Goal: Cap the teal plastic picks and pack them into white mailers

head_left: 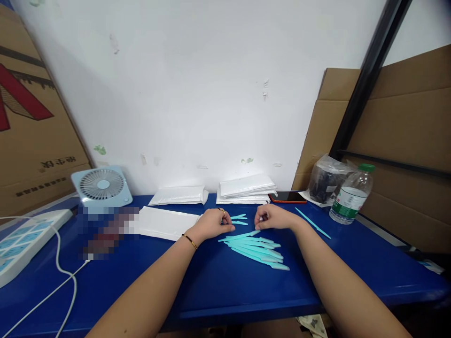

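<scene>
Several slim turquoise plastic sticks (255, 249) lie in a loose pile on the blue table (218, 286). My left hand (213, 223), with a ring and a thin bracelet, rests beside the pile's far left end, its fingers curled and touching two more turquoise sticks (238, 219). My right hand (271, 217) sits just right of them, fingers curled together above the pile's top stick. What either hand pinches is too small to make out. One single turquoise stick (313, 223) lies apart to the right of my right forearm.
White flat packets lie at the back: one stack (178, 195), a taller stack (246, 188) and one packet (167, 223) by my left hand. A phone (287, 197), a bagged dark object (326, 180), a water bottle (350, 195), a small fan (102, 185), a power strip (24, 239) and cardboard boxes surround the table.
</scene>
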Motion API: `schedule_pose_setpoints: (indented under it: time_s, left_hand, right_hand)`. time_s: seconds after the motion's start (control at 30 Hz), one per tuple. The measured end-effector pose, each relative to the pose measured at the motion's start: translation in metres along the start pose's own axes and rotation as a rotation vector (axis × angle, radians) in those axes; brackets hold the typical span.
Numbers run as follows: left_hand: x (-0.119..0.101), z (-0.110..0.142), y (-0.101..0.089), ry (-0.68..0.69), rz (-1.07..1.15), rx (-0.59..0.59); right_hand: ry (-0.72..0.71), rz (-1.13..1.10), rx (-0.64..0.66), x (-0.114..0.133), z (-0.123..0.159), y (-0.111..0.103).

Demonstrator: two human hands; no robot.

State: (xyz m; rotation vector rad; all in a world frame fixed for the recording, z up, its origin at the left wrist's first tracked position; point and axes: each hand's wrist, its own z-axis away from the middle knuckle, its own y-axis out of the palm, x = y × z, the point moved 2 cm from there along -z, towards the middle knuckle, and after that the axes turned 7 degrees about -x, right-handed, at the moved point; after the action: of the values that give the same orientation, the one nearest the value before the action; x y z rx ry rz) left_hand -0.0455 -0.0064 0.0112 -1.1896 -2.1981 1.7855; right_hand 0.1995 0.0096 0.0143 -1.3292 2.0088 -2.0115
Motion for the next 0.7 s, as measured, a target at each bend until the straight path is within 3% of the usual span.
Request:
schedule_pose_setpoints:
  time_s: [0.1, 0.2, 0.3, 0.47, 0.57, 0.7]
  left_hand:
    - [-0.011, 0.002, 0.006, 0.041, 0.005, 0.115]
    - [-0.013, 0.001, 0.008, 0.015, -0.052, 0.148]
    - [-0.006, -0.003, 0.003, 0.014, -0.156, 0.065]
    - [0.008, -0.006, -0.006, -0.046, -0.167, -0.126]
    - [0.002, -0.003, -0.003, -0.025, -0.100, -0.073]
    - [-0.013, 0.002, 0.002, 0.030, -0.029, 0.035]
  right_hand:
    - [-0.034, 0.039, 0.100, 0.009, -0.003, 0.012]
    - [-0.023, 0.053, 0.139, 0.009, -0.005, 0.017]
    - [0.011, 0.062, 0.077, 0.001, -0.006, 0.011]
    - [0.166, 0.065, -0.157, -0.014, 0.002, -0.015]
    - [0.144, 0.034, -0.009, -0.010, 0.008, -0.019]
    - [0.075, 0.062, 0.261, 0.002, 0.009, -0.005]
